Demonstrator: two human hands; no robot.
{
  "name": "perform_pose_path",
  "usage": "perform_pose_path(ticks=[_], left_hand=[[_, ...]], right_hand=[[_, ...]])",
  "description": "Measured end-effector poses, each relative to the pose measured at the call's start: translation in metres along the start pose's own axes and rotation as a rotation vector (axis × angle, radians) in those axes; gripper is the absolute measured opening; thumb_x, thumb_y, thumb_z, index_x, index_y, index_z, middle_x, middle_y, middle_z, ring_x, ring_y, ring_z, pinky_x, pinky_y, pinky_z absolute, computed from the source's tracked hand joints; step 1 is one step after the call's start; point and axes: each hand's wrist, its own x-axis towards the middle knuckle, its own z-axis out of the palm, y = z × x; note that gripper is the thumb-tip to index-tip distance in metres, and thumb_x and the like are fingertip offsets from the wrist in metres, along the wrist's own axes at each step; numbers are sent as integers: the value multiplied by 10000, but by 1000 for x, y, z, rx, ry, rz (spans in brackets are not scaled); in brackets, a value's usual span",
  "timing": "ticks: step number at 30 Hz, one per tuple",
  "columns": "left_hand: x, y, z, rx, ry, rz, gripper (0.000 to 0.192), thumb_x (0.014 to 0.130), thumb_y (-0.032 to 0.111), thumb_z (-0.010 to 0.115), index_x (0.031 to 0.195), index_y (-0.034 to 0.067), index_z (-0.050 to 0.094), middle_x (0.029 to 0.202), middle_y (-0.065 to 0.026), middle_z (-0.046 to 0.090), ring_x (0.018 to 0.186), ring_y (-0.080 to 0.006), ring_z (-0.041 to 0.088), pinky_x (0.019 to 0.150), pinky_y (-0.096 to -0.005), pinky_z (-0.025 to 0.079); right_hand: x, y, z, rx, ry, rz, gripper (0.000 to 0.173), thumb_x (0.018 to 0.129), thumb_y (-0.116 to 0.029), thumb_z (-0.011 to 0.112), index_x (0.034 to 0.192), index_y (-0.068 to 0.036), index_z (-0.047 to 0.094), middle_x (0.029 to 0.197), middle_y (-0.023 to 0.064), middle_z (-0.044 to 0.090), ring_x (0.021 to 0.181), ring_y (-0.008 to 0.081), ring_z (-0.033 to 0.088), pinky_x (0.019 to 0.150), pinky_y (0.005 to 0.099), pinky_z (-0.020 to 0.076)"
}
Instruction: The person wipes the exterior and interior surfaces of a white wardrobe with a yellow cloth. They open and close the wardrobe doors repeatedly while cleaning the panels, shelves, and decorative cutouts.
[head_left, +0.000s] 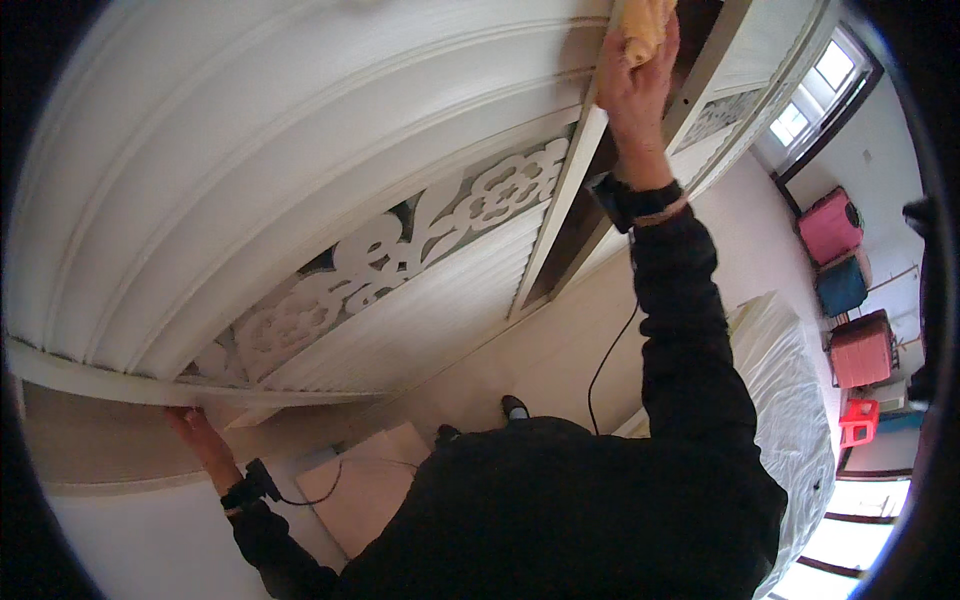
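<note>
A large white louvred door panel (360, 157) with a cut-out floral band (420, 225) fills the upper left. At its right edge my right hand (637, 112) is raised, closed around a bunched yellow cloth (646, 30) that runs out of the top of the frame. Down at the panel's left edge is my left hand (196, 431), which takes hold of that edge; its fingertips are hidden. Beside my right wrist a dark opening (600, 180) separates this panel from a second white panel (750, 60).
A cardboard-coloured box (367, 480) sits on the floor below my left arm. Clear plastic sheeting (787, 397) covers something bulky at my right. Along the far wall are a pink suitcase (831, 225), other cases and a red plastic stool (859, 422). Cables hang from both wrist devices.
</note>
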Motion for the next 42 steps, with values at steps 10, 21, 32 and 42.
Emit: perform_pose_path(ticks=[10, 21, 32, 42], left_hand=[[13, 13, 31, 92, 6, 54, 418, 1014, 280, 425, 1231, -65, 520, 1182, -169, 574, 1040, -258, 562, 871, -415, 484], [15, 6, 27, -25, 129, -56, 622, 1051, 463, 336, 1295, -101, 431, 1261, -207, 523, 1113, -291, 512, 967, -396, 411], [9, 32, 51, -2, 118, -49, 589, 1064, 424, 358, 1361, -83, 397, 1335, -216, 496, 1160, -297, 506, 1040, -408, 376], [30, -14, 23, 153, 2, 64, 669, 1039, 460, 419, 1442, -55, 274, 1420, -239, 417, 1260, -335, 460, 1088, -449, 351]], right_hand=[[-112, 37, -4, -350, -61, -54, 601, 881, -234, 616, 1440, -121, 429, 1533, 271, 256, 1306, 427, 362, 1050, 489, 259], [-308, 57, -24, -453, -323, 463, 749, 839, 29, 654, 1493, -110, 317, 1586, 205, 208, 1254, 412, 374, 1085, 470, 287], [-338, 58, -77, 1, -452, 1347, 444, 855, -51, 610, 1290, -1, 533, 1213, 199, 608, 1060, 371, 612, 872, 458, 524], [-201, -25, -118, 1383, 58, 1444, 781, 875, -548, 657, 1397, -29, 394, 1253, 150, 550, 1097, 276, 605, 842, 389, 574]])
